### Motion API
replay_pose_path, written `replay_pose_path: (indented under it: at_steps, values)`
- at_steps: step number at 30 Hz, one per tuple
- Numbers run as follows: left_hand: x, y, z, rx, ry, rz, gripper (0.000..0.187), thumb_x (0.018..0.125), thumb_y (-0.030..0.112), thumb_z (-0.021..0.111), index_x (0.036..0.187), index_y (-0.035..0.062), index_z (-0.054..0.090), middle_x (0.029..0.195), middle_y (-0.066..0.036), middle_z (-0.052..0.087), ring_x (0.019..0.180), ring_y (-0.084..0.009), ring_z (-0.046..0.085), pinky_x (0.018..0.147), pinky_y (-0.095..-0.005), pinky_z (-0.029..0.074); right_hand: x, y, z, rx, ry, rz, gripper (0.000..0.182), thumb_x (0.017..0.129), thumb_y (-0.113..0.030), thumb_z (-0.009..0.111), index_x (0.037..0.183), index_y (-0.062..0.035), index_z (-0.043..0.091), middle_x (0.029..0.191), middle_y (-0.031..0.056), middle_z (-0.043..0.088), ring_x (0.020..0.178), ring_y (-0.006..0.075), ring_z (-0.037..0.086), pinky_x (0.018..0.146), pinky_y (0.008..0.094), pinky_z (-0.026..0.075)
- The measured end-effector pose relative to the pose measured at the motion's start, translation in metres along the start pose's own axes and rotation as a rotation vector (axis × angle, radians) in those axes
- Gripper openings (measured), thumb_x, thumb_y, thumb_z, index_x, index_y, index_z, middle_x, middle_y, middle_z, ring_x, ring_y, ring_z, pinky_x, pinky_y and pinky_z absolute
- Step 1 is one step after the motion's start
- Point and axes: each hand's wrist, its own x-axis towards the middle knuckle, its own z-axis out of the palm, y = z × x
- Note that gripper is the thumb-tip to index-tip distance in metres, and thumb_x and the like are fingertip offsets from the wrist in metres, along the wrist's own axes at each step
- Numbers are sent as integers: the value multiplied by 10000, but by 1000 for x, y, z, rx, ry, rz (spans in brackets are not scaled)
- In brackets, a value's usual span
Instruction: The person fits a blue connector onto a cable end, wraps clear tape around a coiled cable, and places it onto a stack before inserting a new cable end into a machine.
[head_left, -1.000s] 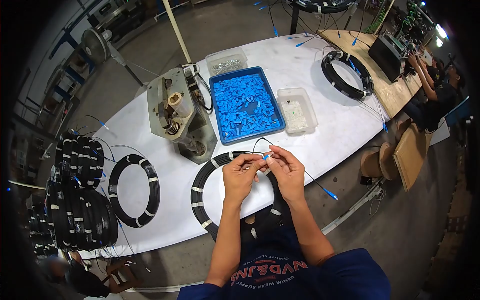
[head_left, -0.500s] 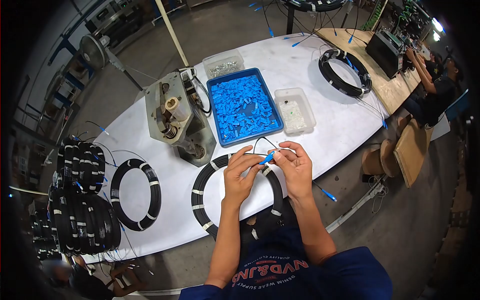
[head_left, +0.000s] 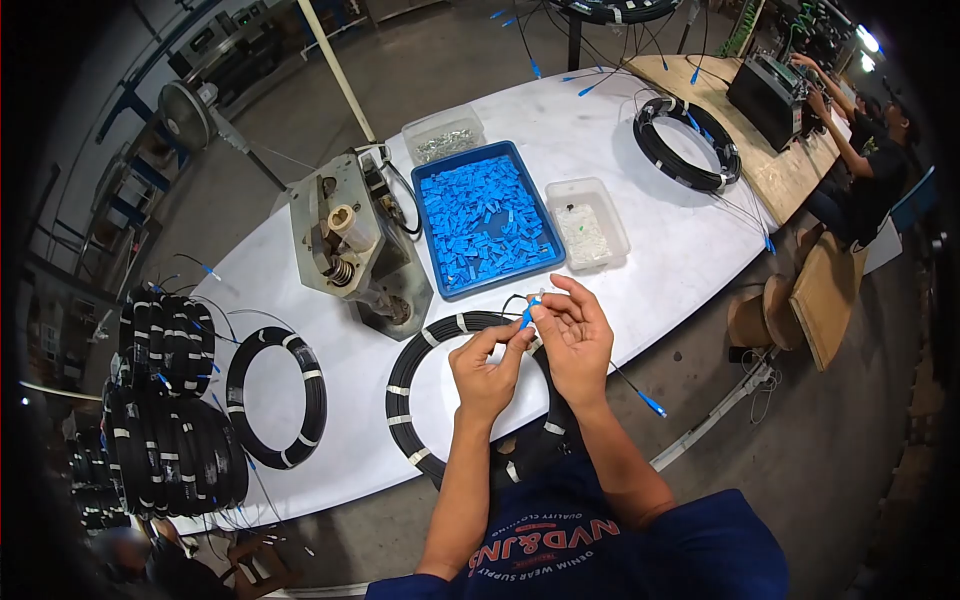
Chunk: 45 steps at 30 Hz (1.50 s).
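Blue in colour, the connector (head_left: 530, 312) is located between the hands, above the far side of the front coil (head_left: 401, 400). The left hand (head_left: 487, 375) pinches its lower end between thumb and fingers; the right hand (head_left: 574, 340) grips its upper end between thumb and index finger, remaining fingers curled loosely. The connector is tilted, its pale tip pointing away from the person. A black cable (head_left: 511, 300) arches just behind the fingertips; whether it enters the connector cannot be told. The front coil, bound with white bands, overlaps the near edge of the worktop (head_left: 655, 250). Beyond the hands stands the tray (head_left: 507, 281), filled with blue parts (head_left: 470, 220). Just right of the tray is a clear box (head_left: 622, 222) of white pieces; behind the tray is a bin (head_left: 440, 120) of silvery pieces. A metal press (head_left: 310, 215) stands left of the tray. A second coil (head_left: 237, 395) lies farther left, beside stacked coils (head_left: 170, 440).
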Motion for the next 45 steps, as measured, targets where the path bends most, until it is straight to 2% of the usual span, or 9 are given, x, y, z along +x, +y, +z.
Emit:
replay_pose_path:
  at_steps: [11,13,16,32,35,45]
  values:
    - [0,6,1,-65,7,-57,94,853,46,743,912,-26,732,790,-100,738,686,-104,680,634,-228,521,1,1,2,-25,-14,-45,466,914,59,626,1357,68,481,1028,114,640,935,122,622,807,248,522]
    - [0,7,2,-44,17,0,83,871,40,728,886,-40,713,719,-63,702,636,-88,657,580,-214,492,-1,4,3,-28,-6,-65,419,919,50,626,1325,79,523,1042,116,641,939,125,622,816,249,525]
    - [2,12,1,-50,6,8,79,868,33,729,889,-42,715,718,-64,703,633,-90,659,574,-214,492,-2,6,3,-47,16,-49,368,924,35,629,1282,91,561,1047,118,641,941,127,624,825,251,527]
    - [1,10,2,-40,8,24,75,863,11,724,906,-51,718,728,-73,706,622,-96,661,564,-214,488,-2,9,-2,-47,3,-77,328,926,23,636,1242,98,590,1049,126,653,953,140,637,853,259,533]
    - [1,10,1,-35,-7,-30,86,853,32,735,903,-39,728,776,-102,735,674,-109,685,616,-230,524,-1,9,-3,-72,1,-77,321,923,20,642,1231,100,597,1055,137,664,959,144,642,859,261,534]
    - [1,11,-1,-47,-22,-34,88,856,36,735,898,-40,726,759,-96,729,650,-101,677,584,-222,516,-4,6,-2,-130,35,-93,235,911,20,657,1128,107,641,1049,157,677,946,151,656,848,265,547]
